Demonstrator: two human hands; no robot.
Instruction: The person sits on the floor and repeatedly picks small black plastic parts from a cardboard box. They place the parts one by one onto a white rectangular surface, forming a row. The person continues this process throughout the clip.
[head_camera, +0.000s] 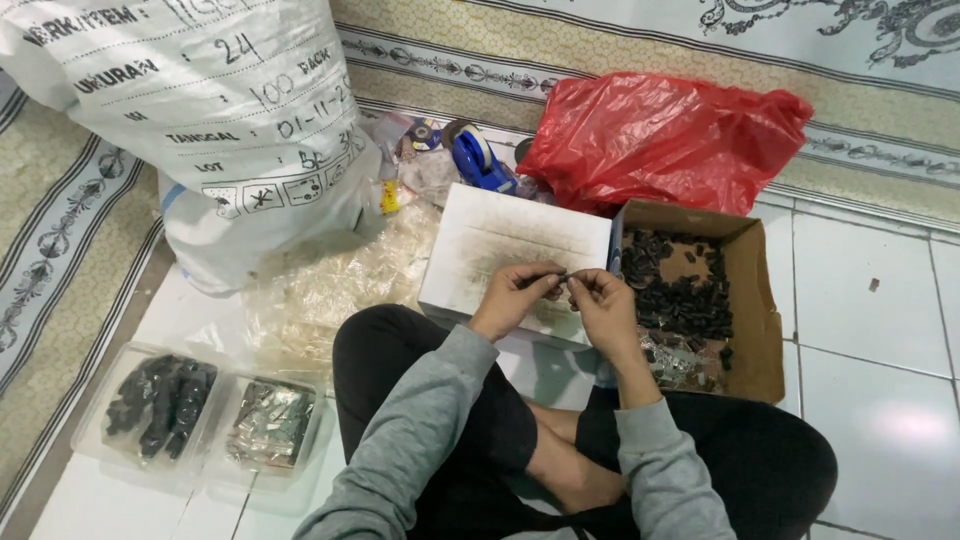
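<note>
- Cool, even light is falling from overhead, keeping the whole scene bright.
- A pale sheen is glaring off the white floor tiles (880, 430) at lower right.
- The red plastic bag (665, 140) is catching soft highlights.
- Shadows are staying faint under the white box (515, 250).
- Small parts between the fingers are blurring slightly.
</note>
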